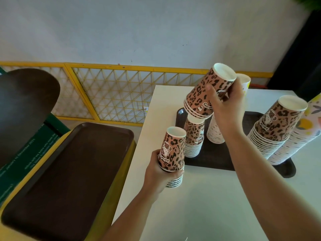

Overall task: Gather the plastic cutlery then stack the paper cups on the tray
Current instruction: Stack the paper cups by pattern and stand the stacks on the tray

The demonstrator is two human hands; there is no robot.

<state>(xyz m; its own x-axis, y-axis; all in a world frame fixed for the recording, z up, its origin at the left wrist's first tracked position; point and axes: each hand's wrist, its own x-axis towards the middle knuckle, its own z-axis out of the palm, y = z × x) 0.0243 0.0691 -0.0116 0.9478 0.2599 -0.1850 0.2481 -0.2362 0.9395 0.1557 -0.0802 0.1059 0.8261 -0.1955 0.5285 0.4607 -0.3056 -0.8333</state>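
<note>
While a brown tray [73, 164] lies on a yellow-edged stand at the far left, with a dark rounded board [26, 108] leaning above it, a yellow lattice fence [111, 91] runs along the wall behind. Next comes the white table [199, 206]. At its near left edge the left hand [160, 173] curls round a short nest of upside-down leopard-print cups [173, 153], thumb and fingers wrapped about its lower rims; whether the nest rests on the table cannot be told. Just beyond it a dark tray [286, 169] sits on the table and bears several upside-down stacks: a leopard stack [193, 138] at its left end, then a white stack [214, 134] partly behind the forearm. Above the leopard stack, the right hand [224, 100] grips a tilted nest of leopard cups [206, 91], held in the air with its rims just over the stack's top. Farther right stand a tall leopard stack [274, 126] and, touching it, a pale fruit-patterned stack [302, 136]. No cutlery can be made out.
</note>
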